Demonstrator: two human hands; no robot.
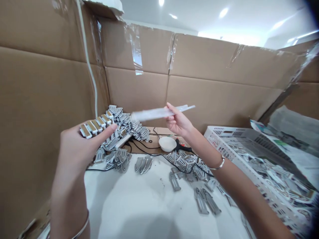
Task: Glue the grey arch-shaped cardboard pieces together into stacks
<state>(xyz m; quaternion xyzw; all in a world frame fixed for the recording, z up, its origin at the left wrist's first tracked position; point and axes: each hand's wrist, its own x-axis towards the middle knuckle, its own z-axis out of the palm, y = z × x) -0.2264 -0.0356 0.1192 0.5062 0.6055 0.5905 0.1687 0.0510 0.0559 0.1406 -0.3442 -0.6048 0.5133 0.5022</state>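
Observation:
My left hand [79, 154] grips a row of grey clip-shaped pieces with tan strips [93, 128], fanned out between thumb and fingers. My right hand [178, 122] pinches a blurred, transparent plastic strip [159, 113] at its far end. A heap of similar grey pieces [124, 124] rises just past my left hand, close to its fingers. More loose grey pieces [201, 200] lie on a white sheet [139, 199] below my right forearm, touching neither hand.
Taped cardboard walls [134, 89] stand behind and left. A white bowl [167, 143] and a black corded tool [181, 146], perhaps a glue gun, sit beyond the pieces. At right, a white plastic crate [221, 141] holds many pieces, with printed paper [294, 152] beside it.

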